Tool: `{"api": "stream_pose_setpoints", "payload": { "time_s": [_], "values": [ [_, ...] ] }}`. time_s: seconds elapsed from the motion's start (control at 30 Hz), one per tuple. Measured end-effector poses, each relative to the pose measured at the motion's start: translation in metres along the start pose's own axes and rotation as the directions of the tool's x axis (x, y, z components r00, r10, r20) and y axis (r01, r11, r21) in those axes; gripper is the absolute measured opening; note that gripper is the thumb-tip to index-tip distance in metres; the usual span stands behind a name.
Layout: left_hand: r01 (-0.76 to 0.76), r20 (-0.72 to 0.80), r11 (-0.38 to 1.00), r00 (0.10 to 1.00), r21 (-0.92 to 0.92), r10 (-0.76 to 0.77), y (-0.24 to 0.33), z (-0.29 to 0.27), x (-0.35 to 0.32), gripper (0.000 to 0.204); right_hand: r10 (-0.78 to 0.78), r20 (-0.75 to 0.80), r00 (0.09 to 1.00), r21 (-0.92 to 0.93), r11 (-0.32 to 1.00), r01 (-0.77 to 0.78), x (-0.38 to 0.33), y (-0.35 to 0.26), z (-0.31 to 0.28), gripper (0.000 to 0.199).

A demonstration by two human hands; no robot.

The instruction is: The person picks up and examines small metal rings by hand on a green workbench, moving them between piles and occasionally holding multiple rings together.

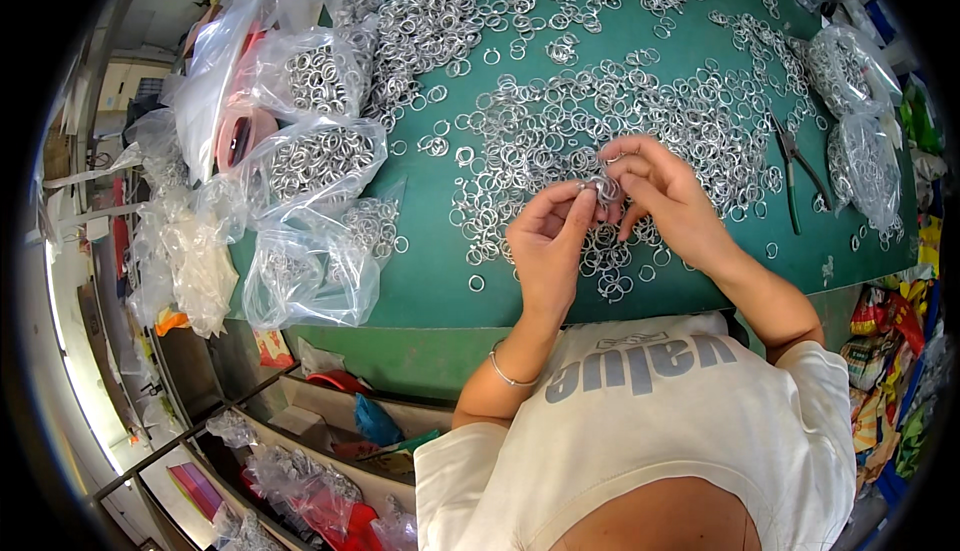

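Note:
My left hand [552,233] is closed in a pinch, thumb and fingers on a small cluster of silvery metal rings [606,189]. My right hand [668,191] meets it from the right, its fingers curled around the other side of the same rings. How many rings are between the fingers I cannot make out. Both hands hover over a wide heap of loose metal rings [540,121] spread on the green table [430,286]. A thin bracelet [508,376] circles my left wrist.
Clear plastic bags of rings [325,161] line the table's left side. More filled bags [865,151] stand at the right edge. Pliers with green handles [792,176] lie right of the heap. Another pile of rings [430,26] is at the back. An open drawer [330,416] sits below the left front edge.

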State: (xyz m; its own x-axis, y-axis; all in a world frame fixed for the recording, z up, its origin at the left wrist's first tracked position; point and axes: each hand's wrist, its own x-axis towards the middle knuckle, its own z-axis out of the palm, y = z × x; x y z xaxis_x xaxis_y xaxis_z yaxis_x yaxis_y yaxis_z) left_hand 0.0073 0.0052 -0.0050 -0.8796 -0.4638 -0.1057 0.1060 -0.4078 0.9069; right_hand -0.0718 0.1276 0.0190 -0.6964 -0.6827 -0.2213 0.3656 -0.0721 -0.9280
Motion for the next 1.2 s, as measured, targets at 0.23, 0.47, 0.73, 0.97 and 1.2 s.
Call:
{"api": "stream_pose_setpoints", "payload": {
  "time_s": [0.23,0.47,0.73,0.97,1.2],
  "values": [
    [0.072,0.047,0.994,0.997,-0.086,-0.068,0.002,-0.008,0.002,0.011,-0.21,0.022,0.977,-0.309,0.928,0.207,0.0,0.004,-0.001,0.022],
    [0.0,-0.02,1.0,1.0,-0.002,0.0,0.008,0.004,-0.004,0.016,-0.375,0.044,0.926,-0.516,0.785,0.343,0.001,0.0,-0.001,0.013],
    [-0.34,0.047,0.833,0.933,0.437,0.356,-0.004,0.001,0.002,0.024,-0.332,-0.099,0.938,-0.313,0.905,0.288,0.002,0.007,0.003,0.006],
    [-0.456,0.246,0.765,0.89,0.455,0.384,0.003,-0.004,0.006,0.017,-0.391,-0.039,0.919,-0.458,0.825,0.332,0.003,0.005,-0.003,0.013],
    [-0.566,0.369,0.656,0.824,0.5,0.43,0.017,-0.011,0.01,0.019,-0.279,-0.136,0.951,-0.469,0.863,0.186,-0.003,-0.004,0.005,0.015]
  ]
}}
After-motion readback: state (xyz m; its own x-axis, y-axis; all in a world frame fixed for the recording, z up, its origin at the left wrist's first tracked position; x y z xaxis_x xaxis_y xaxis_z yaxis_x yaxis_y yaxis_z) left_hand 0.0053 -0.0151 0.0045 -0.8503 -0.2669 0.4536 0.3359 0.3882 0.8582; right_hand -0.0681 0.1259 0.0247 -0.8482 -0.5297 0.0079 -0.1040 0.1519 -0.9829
